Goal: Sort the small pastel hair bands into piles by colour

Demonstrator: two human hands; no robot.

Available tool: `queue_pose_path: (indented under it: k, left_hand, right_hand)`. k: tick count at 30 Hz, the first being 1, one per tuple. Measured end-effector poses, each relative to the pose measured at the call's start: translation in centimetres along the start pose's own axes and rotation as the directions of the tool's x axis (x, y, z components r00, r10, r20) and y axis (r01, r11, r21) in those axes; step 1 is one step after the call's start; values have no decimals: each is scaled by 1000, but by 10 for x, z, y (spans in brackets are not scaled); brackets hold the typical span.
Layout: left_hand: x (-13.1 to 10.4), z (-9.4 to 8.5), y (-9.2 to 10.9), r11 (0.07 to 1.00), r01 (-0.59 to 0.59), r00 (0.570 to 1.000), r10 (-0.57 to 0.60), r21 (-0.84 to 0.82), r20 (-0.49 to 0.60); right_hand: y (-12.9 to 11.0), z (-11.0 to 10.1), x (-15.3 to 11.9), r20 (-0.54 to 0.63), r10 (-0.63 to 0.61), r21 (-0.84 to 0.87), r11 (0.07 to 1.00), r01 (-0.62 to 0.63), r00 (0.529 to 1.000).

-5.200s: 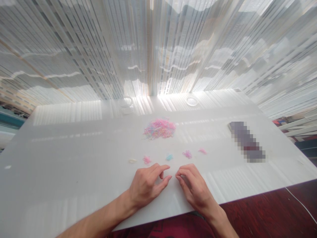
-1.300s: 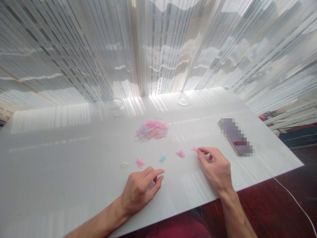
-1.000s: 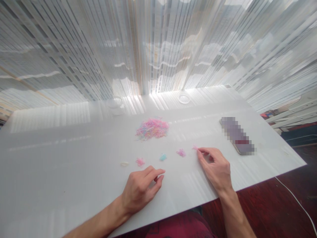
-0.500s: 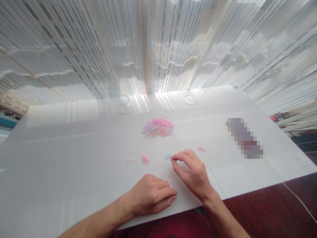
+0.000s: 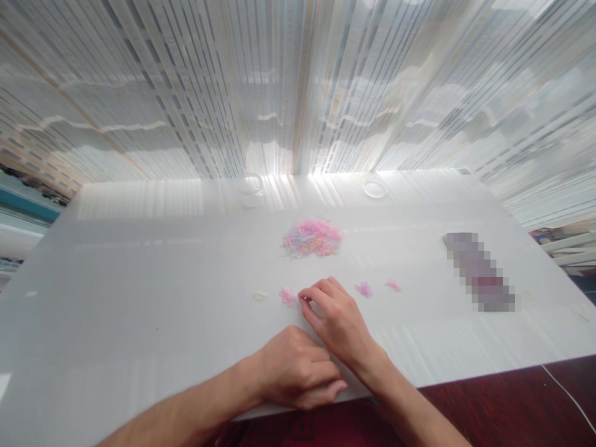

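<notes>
A heap of thin pastel bands (image 5: 313,238), mostly pink, looks like small rubber bands and lies mid-table. In front of it are a small pink cluster (image 5: 287,297), a pale yellowish cluster (image 5: 259,297), a purple cluster (image 5: 364,289) and another pink bit (image 5: 393,285). My right hand (image 5: 338,318) pinches thumb and forefinger at the right side of the pink cluster; whatever is between the tips is too small to name. My left hand (image 5: 302,367) rests near the table's front edge, fingers curled in, their contents hidden. The light-blue cluster is hidden behind my right hand.
A clear round container (image 5: 252,189) and a clear ring-shaped lid or dish (image 5: 375,189) stand along the back of the white table (image 5: 153,261). A pixelated oblong item (image 5: 482,273) lies on the right. Striped sheer curtains (image 5: 298,87) hang behind the table.
My right hand has moved left from the light-blue cluster to the pink one, uncovering the purple cluster. My left hand stays near the front edge, fingers still curled. The view has shifted slightly.
</notes>
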State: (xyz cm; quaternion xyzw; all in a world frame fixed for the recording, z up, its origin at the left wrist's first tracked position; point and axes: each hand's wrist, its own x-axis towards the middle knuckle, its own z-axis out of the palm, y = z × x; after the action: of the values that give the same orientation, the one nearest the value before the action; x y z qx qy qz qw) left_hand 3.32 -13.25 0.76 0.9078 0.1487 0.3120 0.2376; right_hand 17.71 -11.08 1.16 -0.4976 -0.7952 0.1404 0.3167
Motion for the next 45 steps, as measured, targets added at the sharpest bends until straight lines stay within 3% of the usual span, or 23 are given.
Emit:
queue_pose_path:
  k: [4,7,11,14,26,38,45]
  left_hand:
    - [-1,-2,0,1000,0,1000,-1,27,23]
    - [-3,-2,-1,998,5,999,-7,61,39]
    - [-4,-2,-3,996,25,998,-29,84,51]
    - [-4,-1,-4,996,34,998,-38,79,50]
    - [-1,-1,-5,996,54,993,-61,64,105]
    - [0,0,-5,996,65,992,-71,60,107]
    - [0,-1,-5,996,69,990,-76,62,122]
  right_hand:
    - [3,-7,0,-34,-3,22,1000,4,999]
    - [16,-27,-7,-114,39,47,998,-34,993]
    - [43,-60,-32,-231,219,-35,972,-233,948]
    - [56,-73,-51,-285,351,-39,926,-376,892]
    - [56,-62,-54,-269,457,78,888,-454,848]
    - [56,-50,-53,-321,318,-92,927,-364,892]
    - [57,-45,-47,-323,301,-69,938,-340,897]
